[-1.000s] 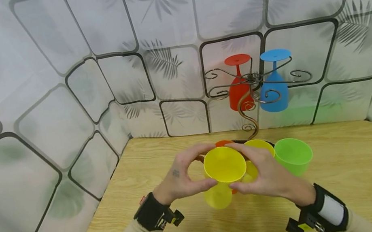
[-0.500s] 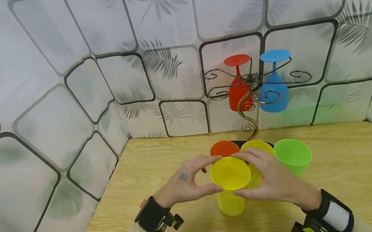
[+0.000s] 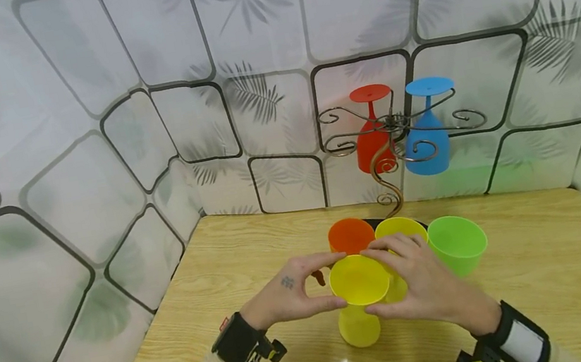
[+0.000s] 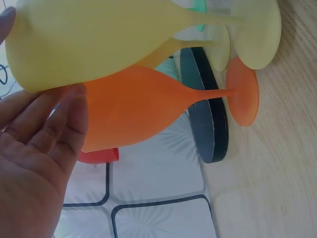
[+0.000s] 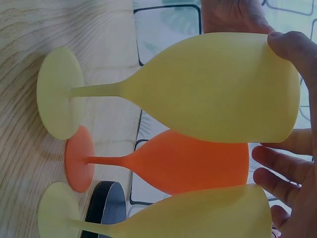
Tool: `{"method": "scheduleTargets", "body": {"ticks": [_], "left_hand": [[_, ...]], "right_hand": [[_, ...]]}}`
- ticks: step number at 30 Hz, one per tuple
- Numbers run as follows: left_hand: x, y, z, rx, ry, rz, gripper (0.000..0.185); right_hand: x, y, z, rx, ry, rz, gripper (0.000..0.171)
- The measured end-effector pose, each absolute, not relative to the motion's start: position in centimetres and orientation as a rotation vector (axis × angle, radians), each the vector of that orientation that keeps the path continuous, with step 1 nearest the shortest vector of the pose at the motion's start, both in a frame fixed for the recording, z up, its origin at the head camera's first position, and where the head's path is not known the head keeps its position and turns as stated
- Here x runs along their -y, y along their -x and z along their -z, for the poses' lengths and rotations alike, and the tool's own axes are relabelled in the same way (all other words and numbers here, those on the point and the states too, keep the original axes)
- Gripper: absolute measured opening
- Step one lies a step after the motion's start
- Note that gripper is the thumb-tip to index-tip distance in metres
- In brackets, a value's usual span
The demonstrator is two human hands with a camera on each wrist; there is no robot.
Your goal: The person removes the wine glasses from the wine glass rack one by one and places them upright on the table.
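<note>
Yellow goblet [image 3: 360, 297] stands upright, stem vertical, foot on the wooden table [image 3: 558, 264]; I grip its rim with my left hand [image 3: 286, 294] and right hand [image 3: 423, 287]. Bare tabletop lies nearer me. Orange goblet [image 3: 350, 235], second yellow goblet [image 3: 402, 227] and green goblet [image 3: 458, 241] crowd behind, before the wire rack [image 3: 387, 155].

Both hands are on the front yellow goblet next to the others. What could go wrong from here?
1. The yellow goblet stands close to the orange goblet and a second yellow goblet; either hand, left or right, could knock them.
2. Fingertips hold only the rim of a thin-stemmed goblet; it might tip on release.
</note>
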State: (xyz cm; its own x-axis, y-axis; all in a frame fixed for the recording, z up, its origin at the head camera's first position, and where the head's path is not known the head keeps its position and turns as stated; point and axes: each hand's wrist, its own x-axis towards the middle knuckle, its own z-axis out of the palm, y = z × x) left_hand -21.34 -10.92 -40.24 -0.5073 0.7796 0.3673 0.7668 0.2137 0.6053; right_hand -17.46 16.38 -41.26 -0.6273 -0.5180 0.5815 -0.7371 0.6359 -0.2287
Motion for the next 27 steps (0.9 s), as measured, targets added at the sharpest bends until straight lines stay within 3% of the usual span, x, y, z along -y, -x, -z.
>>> {"method": "scheduleTargets", "body": {"ticks": [17,27], "left_hand": [[11.2,21.7,41.3,-2.376,-1.539,-1.219,0.064],[11.3,21.9,41.5,-2.326,-1.487,-1.294,0.061]], "right_hand": [[-15.8,17.8,42.0,2.33,-1.011,-0.553,0.08],[-15.7,18.1,42.1,2.291,-1.04,-0.565,0.069]]}}
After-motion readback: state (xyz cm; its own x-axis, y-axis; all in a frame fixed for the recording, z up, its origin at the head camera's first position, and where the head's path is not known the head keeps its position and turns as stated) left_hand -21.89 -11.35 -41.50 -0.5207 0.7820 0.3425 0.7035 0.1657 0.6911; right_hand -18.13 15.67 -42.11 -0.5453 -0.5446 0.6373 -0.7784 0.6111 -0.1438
